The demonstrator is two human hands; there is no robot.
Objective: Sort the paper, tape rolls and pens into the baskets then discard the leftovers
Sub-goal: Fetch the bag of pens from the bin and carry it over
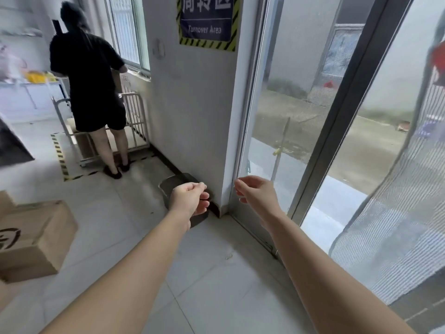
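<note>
Both my arms reach out over the tiled floor toward a wall corner. My left hand hovers above a dark grey bin that stands on the floor against the wall; its fingers are curled in, thumb against forefinger, and nothing shows in it. My right hand hangs to the right of the bin, in front of the door frame, with its fingers loosely apart and nothing in them. No paper, tape rolls, pens or baskets are in view.
A cardboard box lies on the floor at the left. A person in black stands with their back to me at a metal cart. A glass door and a mesh curtain fill the right.
</note>
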